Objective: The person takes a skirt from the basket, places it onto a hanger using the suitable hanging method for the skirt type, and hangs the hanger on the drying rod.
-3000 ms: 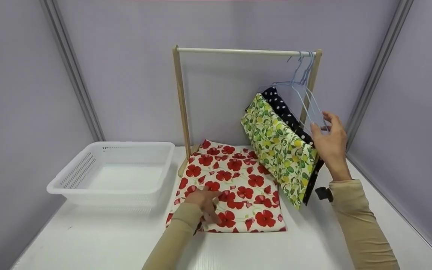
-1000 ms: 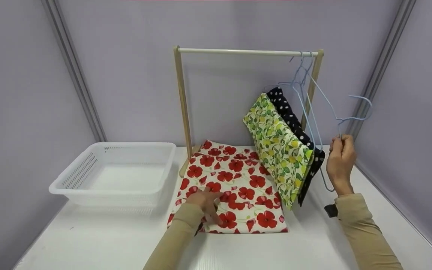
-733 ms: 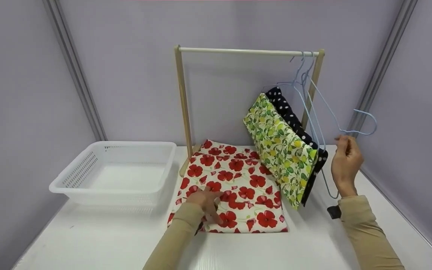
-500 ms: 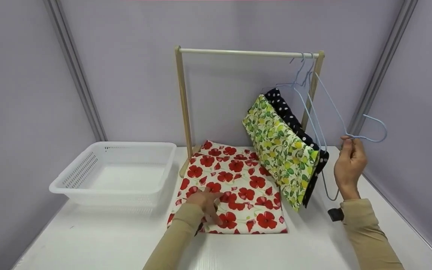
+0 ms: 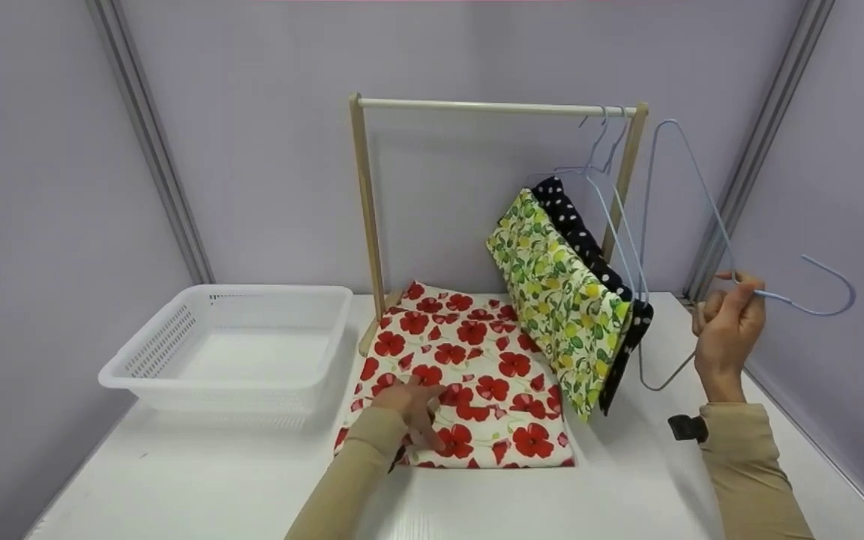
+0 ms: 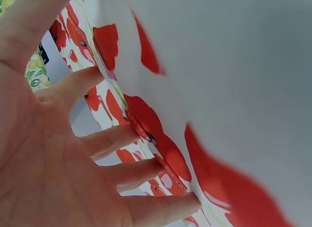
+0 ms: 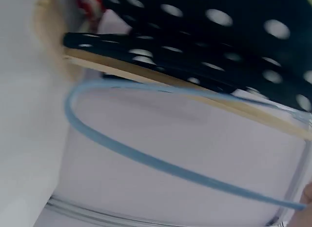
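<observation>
My left hand point(image 5: 411, 411) lies on a folded white cloth with red poppies point(image 5: 507, 364). In the left wrist view the fingers of that hand point(image 6: 53, 154) are spread, their tips touching the cloth point(image 6: 151, 124). My right hand point(image 5: 730, 326) pinches a light blue wire hanger point(image 5: 777, 298) near its neck, off the rail, with its hook pointing right. Close up in the right wrist view are a rounded end of the hanger point(image 7: 161, 163) and a little of the hand point(image 7: 303, 212). The hanger carries no cloth.
A lemon-print cloth point(image 5: 552, 277) and a black polka-dot cloth point(image 5: 563, 214) hang at the right end of a wooden rack's white rail point(image 5: 477, 106), on blue hangers. A white plastic basket point(image 5: 226, 382) stands left. Grey partition walls surround the white table point(image 5: 237, 480).
My right hand took hold of a blue hanger by the rack, turned it sideways and drew it right, apart from the hanging cloths. The left hand has stayed on the poppy cloth.
</observation>
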`<state>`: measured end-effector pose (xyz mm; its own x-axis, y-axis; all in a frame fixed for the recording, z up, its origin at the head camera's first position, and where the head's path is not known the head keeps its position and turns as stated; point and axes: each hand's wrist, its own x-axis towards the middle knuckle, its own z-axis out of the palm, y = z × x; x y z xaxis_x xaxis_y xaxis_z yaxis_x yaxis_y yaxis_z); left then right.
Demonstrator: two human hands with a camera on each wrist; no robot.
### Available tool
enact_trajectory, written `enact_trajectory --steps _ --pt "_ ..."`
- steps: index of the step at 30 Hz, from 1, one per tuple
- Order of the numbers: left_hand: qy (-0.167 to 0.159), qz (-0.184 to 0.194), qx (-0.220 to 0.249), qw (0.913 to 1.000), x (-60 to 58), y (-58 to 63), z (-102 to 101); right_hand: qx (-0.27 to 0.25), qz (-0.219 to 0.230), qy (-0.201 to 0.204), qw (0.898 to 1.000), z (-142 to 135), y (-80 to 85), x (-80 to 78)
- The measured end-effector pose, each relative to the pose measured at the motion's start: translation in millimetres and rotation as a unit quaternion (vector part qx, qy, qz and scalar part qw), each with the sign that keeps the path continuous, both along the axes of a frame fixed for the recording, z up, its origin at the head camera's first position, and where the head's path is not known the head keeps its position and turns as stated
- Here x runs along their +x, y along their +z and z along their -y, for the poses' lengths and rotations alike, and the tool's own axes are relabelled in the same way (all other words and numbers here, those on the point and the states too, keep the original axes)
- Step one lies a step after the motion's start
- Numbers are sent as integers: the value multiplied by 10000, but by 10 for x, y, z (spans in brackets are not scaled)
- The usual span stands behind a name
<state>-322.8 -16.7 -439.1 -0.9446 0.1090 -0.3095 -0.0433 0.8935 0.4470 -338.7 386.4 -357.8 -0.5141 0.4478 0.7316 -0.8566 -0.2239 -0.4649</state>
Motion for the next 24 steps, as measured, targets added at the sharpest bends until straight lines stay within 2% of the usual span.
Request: enact_trajectory --steps 3,7,10,13,17,20,24 --pt "24 37 -3 10000 -2 -6 1 -86 -128 443 9989 11 95 45" --pt "33 44 -29 10000 5 -5 -2 -304 -38 686 9972 16 204 82" --pt "58 70 14 10000 12 7 -1 -581 59 1073 9925 1 253 96" --pt "85 106 159 9998 19 20 6 -788 223 1611 9835 -9 286 123" --pt "-25 97 52 9999 8 25 10 -861 516 2269 9687 14 301 144" --pt "-118 154 -121 9997 -15 18 6 -678 867 2216 9689 82 287 127" --pt "-22 337 20 9994 -28 4 5 -278 1450 1613 9758 220 263 98"
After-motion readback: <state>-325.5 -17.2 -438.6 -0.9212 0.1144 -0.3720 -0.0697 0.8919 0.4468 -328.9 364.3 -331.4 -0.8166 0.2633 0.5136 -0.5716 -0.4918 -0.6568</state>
